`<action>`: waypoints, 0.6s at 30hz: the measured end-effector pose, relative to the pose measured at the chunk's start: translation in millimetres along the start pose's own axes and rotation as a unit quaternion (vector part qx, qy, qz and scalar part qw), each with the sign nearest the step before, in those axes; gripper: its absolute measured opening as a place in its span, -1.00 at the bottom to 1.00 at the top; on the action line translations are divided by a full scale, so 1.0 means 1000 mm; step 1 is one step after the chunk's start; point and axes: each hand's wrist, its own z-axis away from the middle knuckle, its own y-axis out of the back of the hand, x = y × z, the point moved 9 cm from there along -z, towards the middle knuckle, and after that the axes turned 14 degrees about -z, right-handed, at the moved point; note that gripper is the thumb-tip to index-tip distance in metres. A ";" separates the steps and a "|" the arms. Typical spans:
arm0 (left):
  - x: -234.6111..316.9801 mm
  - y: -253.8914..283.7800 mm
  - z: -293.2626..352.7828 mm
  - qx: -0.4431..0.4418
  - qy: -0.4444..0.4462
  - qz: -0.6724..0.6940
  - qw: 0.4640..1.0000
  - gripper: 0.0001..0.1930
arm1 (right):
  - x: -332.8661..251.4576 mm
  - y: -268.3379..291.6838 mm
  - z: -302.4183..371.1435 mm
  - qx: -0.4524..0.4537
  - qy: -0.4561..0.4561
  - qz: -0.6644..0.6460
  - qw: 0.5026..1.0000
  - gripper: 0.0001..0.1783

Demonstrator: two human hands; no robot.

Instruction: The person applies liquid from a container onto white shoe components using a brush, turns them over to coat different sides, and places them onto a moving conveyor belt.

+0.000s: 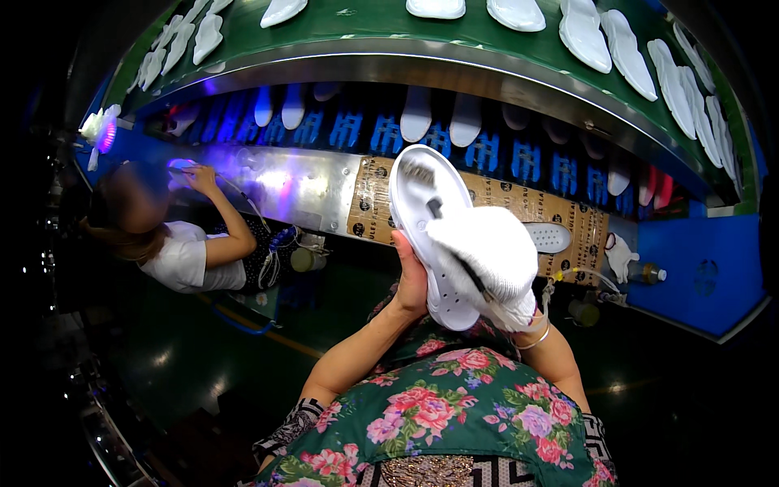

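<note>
A white shoe [414,213] with a row of small holes near its heel stands tilted in front of me, its inside facing up. Wrapped round its left edge, my bare left hand [411,272] grips the shoe. My right hand [487,260] wears a white knitted glove and is closed on a brush [419,172]. The bristles are at the inside of the shoe's far end, seemingly touching it. Part of the dark handle shows beyond the glove; the gloved fingertips are hard to make out.
Cardboard [373,203] covers the metal bench, with a white perforated insole [549,238] on it. A bottle [647,273] and a white cloth [620,256] lie right. Beyond, a green conveyor [357,20] carries white shoe parts above blue racks [389,136]. A co-worker [191,252] works at left.
</note>
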 end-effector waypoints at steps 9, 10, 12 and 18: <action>0.023 0.008 0.006 -0.203 -0.090 0.174 0.959 0.09 | 0.027 0.008 -0.004 0.131 -0.040 -0.107 0.985 -0.75; 0.021 0.014 0.004 -0.150 -0.062 0.102 0.981 0.08 | 0.016 -0.004 -0.007 0.067 -0.008 -0.063 0.996 -0.72; 0.017 0.044 -0.002 -0.008 -0.019 -0.066 0.998 0.12 | 0.007 -0.023 -0.006 -0.001 0.005 -0.092 0.996 -0.71; 0.022 0.080 0.001 0.052 -0.042 0.013 0.998 0.08 | 0.029 -0.019 -0.003 0.070 -0.068 -0.179 0.979 -0.71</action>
